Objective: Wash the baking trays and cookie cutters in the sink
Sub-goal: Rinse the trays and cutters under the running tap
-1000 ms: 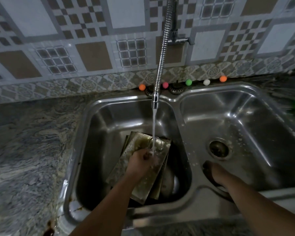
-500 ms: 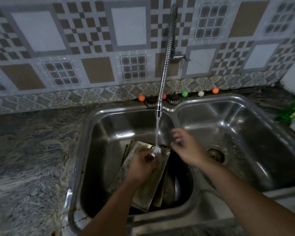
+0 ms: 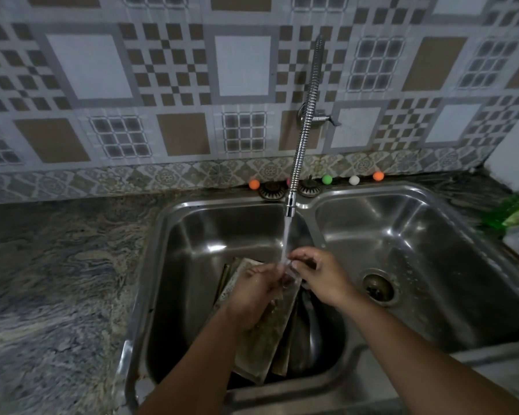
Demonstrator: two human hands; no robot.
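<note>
Since the earlier frames, the right hand (image 3: 322,275) has come off the sink's front rim and crossed to the middle of the frame, where it now meets the left hand (image 3: 256,290) under the water stream (image 3: 286,238). Both hands are together at a small pale object (image 3: 291,269) right where the water lands; it is too blurred to name, though it may be a cookie cutter. Right fingers (image 3: 300,259) are curled and pinch its upper edge; left fingers are curled around it from below.

Beneath the hands, the baking trays (image 3: 264,336) lean stacked in the left basin (image 3: 192,265) of the steel double sink, their surfaces grimy, running from the centre down toward the lower middle of the frame. A flexible metal faucet hose (image 3: 307,127) hangs from the tiled wall in the upper centre, its nozzle over the left basin. At right, the second basin (image 3: 432,250) shows its drain (image 3: 378,287). Small coloured balls (image 3: 327,179) sit along the back ledge. Marbled stone desk (image 3: 57,280) fills the left side, and a green packet (image 3: 513,209) lies at the far right edge.
</note>
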